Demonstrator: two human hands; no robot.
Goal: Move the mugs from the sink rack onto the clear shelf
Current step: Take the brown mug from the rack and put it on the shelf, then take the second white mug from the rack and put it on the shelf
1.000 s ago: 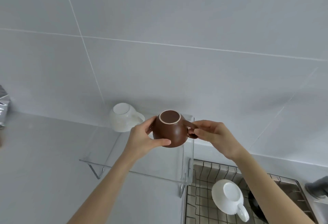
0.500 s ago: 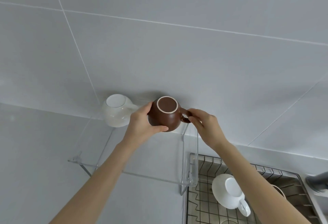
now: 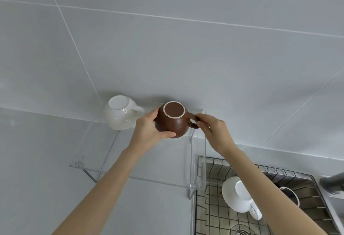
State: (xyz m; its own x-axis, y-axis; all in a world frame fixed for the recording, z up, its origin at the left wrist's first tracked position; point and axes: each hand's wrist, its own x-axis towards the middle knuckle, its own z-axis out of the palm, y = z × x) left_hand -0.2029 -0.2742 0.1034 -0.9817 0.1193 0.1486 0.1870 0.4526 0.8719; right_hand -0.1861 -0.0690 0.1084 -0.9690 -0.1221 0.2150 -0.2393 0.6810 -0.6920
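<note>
A brown mug is upside down at the back right of the clear shelf, near the wall. My left hand wraps its body from the left. My right hand pinches its handle from the right. Whether the mug rests on the shelf or hangs just above it I cannot tell. A white mug stands upside down on the shelf's back left. In the wire sink rack at the lower right lies another white mug, and a dark mug is partly hidden behind my right arm.
A grey tiled wall rises right behind the shelf. The grey counter spreads left of and under the shelf. A grey tap end pokes in at the right edge above the sink.
Both hands carried the brown mug farther back and lower, toward the shelf's rear right by the wall. The view has tilted, so more of the sink rack shows.
</note>
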